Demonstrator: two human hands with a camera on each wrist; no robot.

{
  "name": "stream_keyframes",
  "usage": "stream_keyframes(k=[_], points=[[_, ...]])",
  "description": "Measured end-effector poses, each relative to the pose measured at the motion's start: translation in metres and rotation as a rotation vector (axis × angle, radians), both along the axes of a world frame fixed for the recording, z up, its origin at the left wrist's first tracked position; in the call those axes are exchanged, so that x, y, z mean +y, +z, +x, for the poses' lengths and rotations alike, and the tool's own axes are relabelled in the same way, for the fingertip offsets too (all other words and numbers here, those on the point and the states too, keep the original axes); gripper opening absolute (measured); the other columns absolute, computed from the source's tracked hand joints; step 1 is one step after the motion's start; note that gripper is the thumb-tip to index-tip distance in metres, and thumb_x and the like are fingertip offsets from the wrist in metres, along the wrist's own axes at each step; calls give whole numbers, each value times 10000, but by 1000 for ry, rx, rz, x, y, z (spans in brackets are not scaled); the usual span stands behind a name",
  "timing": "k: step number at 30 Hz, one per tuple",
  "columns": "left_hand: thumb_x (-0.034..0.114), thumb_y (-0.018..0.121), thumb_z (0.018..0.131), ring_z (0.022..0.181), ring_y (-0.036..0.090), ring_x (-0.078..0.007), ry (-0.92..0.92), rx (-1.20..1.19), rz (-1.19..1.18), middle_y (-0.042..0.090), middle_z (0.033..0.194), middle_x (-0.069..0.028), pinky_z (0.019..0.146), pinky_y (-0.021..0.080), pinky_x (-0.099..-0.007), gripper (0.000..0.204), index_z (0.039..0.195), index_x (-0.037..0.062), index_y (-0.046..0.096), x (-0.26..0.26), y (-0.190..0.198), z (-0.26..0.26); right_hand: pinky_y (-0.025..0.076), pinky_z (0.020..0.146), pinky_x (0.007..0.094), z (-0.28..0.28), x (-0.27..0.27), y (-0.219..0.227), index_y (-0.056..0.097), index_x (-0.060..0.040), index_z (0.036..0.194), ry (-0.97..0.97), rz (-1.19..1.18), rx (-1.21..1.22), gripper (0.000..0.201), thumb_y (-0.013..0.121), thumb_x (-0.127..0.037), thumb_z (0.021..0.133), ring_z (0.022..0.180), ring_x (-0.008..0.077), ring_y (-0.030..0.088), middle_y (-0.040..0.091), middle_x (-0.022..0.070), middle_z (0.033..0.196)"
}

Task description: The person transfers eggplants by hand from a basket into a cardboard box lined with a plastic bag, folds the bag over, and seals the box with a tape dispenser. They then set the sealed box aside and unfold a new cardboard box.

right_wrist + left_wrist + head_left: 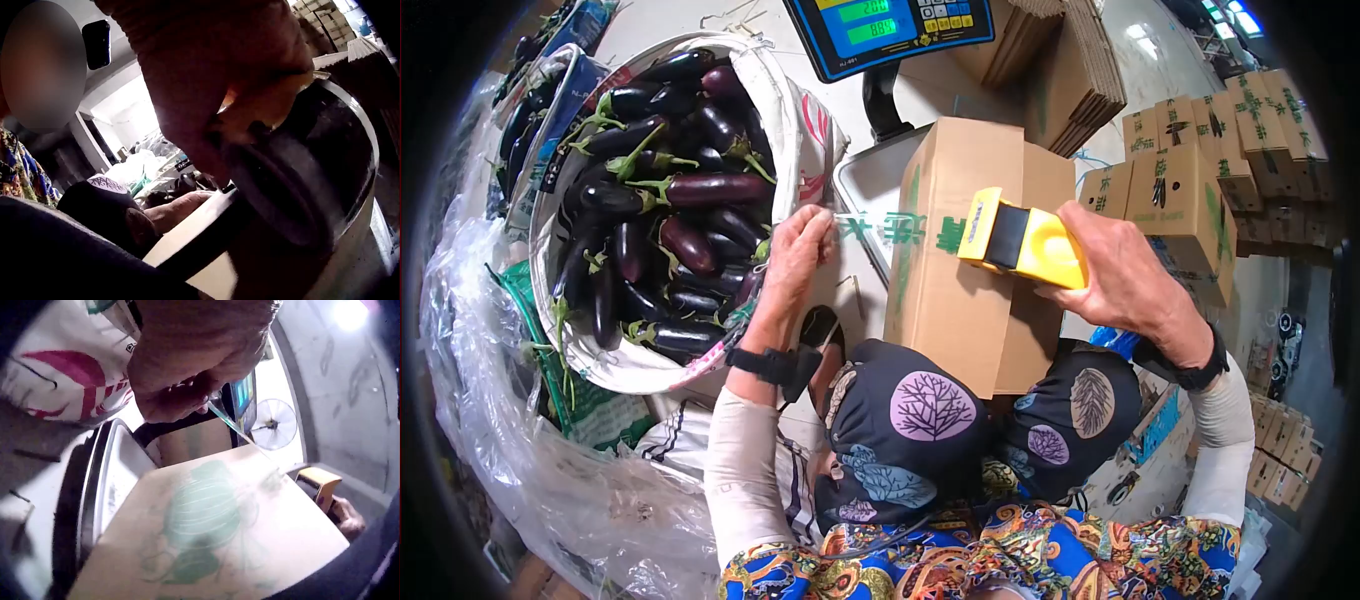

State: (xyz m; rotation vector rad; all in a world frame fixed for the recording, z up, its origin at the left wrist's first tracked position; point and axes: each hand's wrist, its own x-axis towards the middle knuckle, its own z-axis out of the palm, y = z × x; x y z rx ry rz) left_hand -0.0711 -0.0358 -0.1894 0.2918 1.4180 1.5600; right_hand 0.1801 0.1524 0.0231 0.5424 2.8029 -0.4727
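Observation:
A closed cardboard box (950, 300) stands in front of the person, its near end at the knees. My right hand (1125, 265) grips a yellow tape dispenser (1055, 250) over the top of the box. From the dispenser a strip of clear tape with green lettering (880, 229) runs across to my left hand (800, 240), which pinches its end beyond the box's left edge. The left wrist view shows the tape (237, 429) stretched taut above the box's green-printed side (203, 512). Close up in the right wrist view, the dark tape roll (275, 194) is blurred below the right hand (212, 69).
A white sack full of eggplants (685, 220) stands close by the left hand. Behind the box is a scale with a lit display (880, 25). Flat cardboard (1075, 65) leans at the back, and packed boxes (1180, 200) stack at right. Plastic sheeting (590, 510) lies at left.

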Motion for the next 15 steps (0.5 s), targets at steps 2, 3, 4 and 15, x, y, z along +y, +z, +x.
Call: stream_keyframes(k=[2, 3, 4, 15], points=[[225, 575, 982, 546, 449, -62, 7, 74, 10, 520, 632, 30, 518, 363, -223, 278, 758, 61, 581, 2, -8, 3, 493, 691, 492, -1, -3, 4, 437, -19, 1005, -4, 1, -8, 541, 816, -234, 685, 804, 447, 612, 612, 227, 841], [226, 571, 985, 550, 461, -75, 2, 169, -23, 522, 624, 14, 520, 374, -243, 288, 755, 52, 575, 4, -3, 3, 493, 691, 491, -1, -2, 5, 437, -18, 1007, -11, 2, -22, 539, 814, -233, 687, 804, 446, 613, 612, 227, 842], [227, 566, 988, 554, 473, -87, -7, 265, -58, 524, 616, -3, 522, 385, -264, 299, 752, 44, 570, 5, -1, 4, 493, 690, 491, -1, -3, 5, 438, -18, 1009, -20, 1, -34, 538, 813, -232, 688, 805, 445, 613, 612, 227, 842], [201, 551, 981, 620, 587, -438, -131, 984, -118, 551, 641, -230, 519, 420, -497, 179, 865, 67, 523, 44, -51, 76, 499, 672, 486, -3, -3, -1, 444, -16, 1008, -16, 7, -26, 544, 814, -215, 663, 787, 443, 610, 605, 218, 841]])
